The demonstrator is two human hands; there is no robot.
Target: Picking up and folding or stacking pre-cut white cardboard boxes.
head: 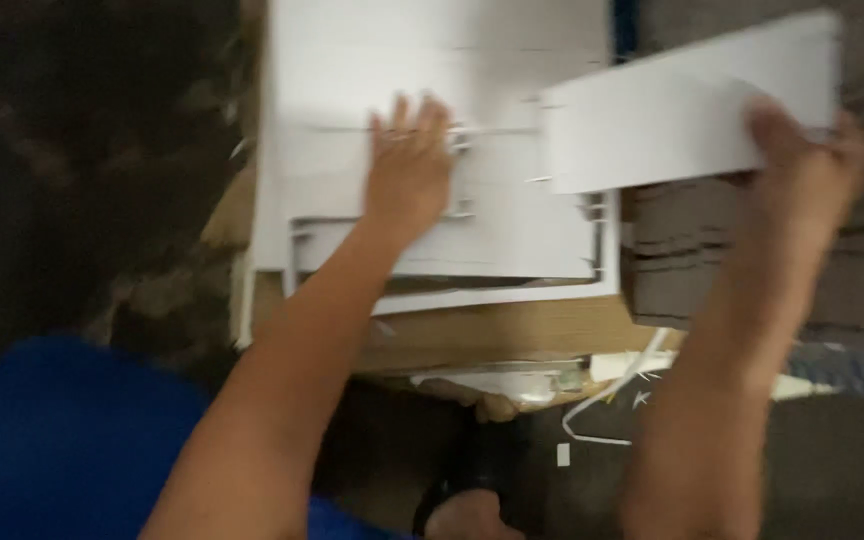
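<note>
My left hand (409, 165) lies flat, fingers spread, on top of a stack of white die-cut card sheets (352, 80) in the middle of the view. My right hand (802, 150) grips the right end of a loose bundle of white sheets (652, 110), held tilted above the stack's right edge. The picture is blurred by motion.
A stack of brown corrugated cardboard (682, 260) lies at the right, beside the white stack. Below the white sheets is a wooden board or pallet edge (512, 335). White scraps and strips (612, 390) lie on the dark floor. Blue clothing (62, 440) fills the lower left.
</note>
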